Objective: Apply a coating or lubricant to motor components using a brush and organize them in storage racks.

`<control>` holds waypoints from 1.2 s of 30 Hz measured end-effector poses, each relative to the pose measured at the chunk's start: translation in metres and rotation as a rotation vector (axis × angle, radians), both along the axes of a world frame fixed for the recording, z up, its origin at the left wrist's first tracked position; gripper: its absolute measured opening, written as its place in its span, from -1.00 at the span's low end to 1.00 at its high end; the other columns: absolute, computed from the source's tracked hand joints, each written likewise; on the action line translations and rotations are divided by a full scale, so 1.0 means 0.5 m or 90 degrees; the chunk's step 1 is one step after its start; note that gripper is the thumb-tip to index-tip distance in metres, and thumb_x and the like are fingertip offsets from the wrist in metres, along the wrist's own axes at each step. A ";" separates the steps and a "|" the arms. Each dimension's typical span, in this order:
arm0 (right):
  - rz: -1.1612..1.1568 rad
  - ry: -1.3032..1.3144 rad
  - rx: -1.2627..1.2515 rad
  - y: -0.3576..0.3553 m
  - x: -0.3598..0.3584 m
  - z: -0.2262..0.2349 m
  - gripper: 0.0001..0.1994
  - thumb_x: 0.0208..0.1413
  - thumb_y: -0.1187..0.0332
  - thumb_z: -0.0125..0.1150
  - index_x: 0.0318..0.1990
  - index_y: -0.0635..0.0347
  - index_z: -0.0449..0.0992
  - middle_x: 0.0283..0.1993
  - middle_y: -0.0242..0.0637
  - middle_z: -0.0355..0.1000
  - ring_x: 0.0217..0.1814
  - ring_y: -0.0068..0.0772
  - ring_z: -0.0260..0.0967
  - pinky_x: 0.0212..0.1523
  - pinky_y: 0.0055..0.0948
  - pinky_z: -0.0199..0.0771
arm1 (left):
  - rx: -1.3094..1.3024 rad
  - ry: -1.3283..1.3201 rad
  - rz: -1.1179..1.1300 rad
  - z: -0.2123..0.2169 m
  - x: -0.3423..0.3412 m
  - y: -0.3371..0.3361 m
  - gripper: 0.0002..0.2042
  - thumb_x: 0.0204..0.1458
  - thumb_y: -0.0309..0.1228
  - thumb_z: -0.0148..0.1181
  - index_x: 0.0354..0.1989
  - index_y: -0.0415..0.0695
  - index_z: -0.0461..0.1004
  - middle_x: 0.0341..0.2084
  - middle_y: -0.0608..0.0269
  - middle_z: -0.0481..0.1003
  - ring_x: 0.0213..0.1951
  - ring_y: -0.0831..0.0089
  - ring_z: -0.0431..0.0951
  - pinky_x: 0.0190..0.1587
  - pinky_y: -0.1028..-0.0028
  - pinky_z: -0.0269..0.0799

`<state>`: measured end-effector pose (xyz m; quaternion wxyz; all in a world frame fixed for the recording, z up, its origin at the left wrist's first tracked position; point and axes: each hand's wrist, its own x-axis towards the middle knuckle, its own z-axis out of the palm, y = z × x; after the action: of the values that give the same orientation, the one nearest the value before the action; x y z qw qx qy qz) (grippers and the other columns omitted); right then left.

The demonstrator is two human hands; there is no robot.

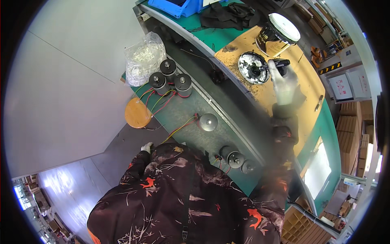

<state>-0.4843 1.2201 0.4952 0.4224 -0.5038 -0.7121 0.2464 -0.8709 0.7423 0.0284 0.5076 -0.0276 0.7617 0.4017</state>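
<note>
My right hand [282, 83], in a white glove, reaches over a wooden board. It grips a black, marker-shaped stick [282, 63], whose lower end reaches the round dish [245, 61] smeared with black and white paint. Whether that end is a brush is too small to tell. My left hand [147, 147], also gloved, is low beside my body near the bench's near edge, its fingers mostly hidden. In front of me a motor with a bare silver top [208, 122] stands on the green bench, trailing red and yellow-green wires.
Three black-topped motors [183, 82] stand by a clear plastic bag [146, 57]. More motors [235, 160] stand near my right arm. A paint bucket [271, 38] and a pen [319, 103] are on the wooden board [302, 126]. A round stool [138, 113] is at left.
</note>
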 end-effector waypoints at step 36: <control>0.183 -0.021 -0.326 -0.255 -0.152 -0.417 -0.71 -0.01 0.22 0.45 -0.48 0.22 0.48 -0.68 -0.51 0.22 -0.60 -0.71 0.07 -0.60 -0.51 0.15 | -0.170 0.115 -0.272 -0.064 0.008 -0.093 -0.68 0.11 -0.11 0.25 -0.28 -0.15 0.64 -0.47 0.22 0.62 -0.45 0.37 0.62 -0.36 0.32 0.51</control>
<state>-0.5604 1.0926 0.2866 0.2309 -0.4919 -0.6976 0.4670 -0.8668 0.6960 -0.0037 0.5028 0.1035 0.8386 0.1823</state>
